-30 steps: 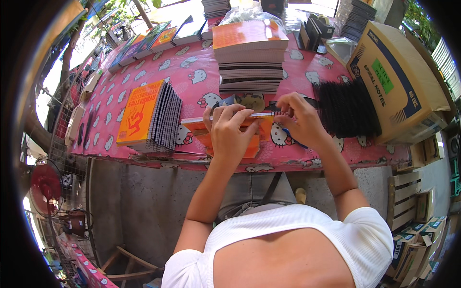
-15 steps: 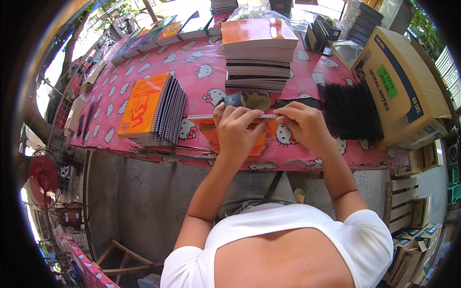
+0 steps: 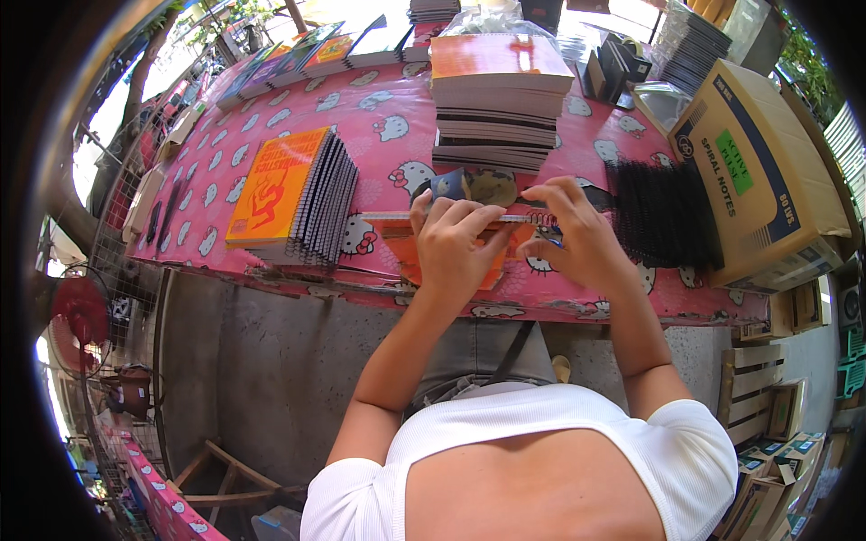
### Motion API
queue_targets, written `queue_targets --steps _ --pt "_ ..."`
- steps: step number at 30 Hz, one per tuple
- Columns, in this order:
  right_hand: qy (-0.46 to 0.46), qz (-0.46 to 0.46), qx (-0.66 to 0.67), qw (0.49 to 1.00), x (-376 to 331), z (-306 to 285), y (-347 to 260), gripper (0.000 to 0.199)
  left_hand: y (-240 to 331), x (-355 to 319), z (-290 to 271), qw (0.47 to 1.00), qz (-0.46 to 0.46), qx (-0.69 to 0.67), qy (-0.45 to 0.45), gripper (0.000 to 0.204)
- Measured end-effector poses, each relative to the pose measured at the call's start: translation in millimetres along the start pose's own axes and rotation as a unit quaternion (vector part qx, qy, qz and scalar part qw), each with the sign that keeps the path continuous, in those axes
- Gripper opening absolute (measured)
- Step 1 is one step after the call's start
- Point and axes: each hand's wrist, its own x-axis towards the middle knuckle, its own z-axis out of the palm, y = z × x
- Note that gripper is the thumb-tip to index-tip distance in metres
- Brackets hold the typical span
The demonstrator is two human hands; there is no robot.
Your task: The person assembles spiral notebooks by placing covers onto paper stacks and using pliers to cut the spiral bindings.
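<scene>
Near the front edge of the pink table, my left hand (image 3: 454,242) is closed over the top edge of an orange-covered notebook (image 3: 494,271). The notebook stands tilted, and a dark spiral coil (image 3: 541,219) shows at the right end of its bound edge. Just right of that end, my right hand (image 3: 577,236) is open, thumb and fingers apart around a gap, with nothing visible between them. Behind the notebook lie a small blue piece (image 3: 448,186) and a camouflage-patterned piece (image 3: 492,187), perhaps cloth. A pile of black spiral coils (image 3: 663,216) lies to the right.
Bound orange notebooks (image 3: 280,194) are stacked at left. A tall stack of orange-covered paper blocks (image 3: 501,59) stands ahead. At right sits a large cardboard box (image 3: 767,171), with a black tape dispenser (image 3: 618,68) farther back. More books (image 3: 329,54) line the far edge.
My right hand has let go of the notebook's bound edge and opened, its fingers lifting up and to the right. The left hand keeps its hold. The whole view has shifted slightly.
</scene>
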Motion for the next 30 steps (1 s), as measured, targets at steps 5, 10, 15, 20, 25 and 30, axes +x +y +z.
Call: queue_targets --steps 5,10,15,20,25,30 --pt "-0.001 -0.014 -0.007 1.000 -5 5 0 0.012 -2 -2 0 1.000 0.003 0.007 -0.006 0.022" --pt "-0.139 -0.092 -0.152 0.974 7 -13 -17 0.017 2 -9 -7 1.000 0.015 0.005 -0.001 0.021" --pt "-0.251 -0.151 -0.129 0.947 104 -12 30 0.037 -6 -11 -6 0.999 0.028 -0.014 0.034 0.024" --pt "-0.263 -0.174 -0.159 0.936 71 95 117 0.038 -20 -5 -16 0.998 0.046 0.042 0.021 0.033" --pt "-0.148 0.042 -0.008 0.988 54 91 110 0.043 -19 -7 -17 0.999 0.005 0.015 0.028 0.027" --pt "-0.096 0.033 0.672 0.733 27 7 83 0.041 -19 -3 -13 0.998 0.026 0.011 0.047 0.025"
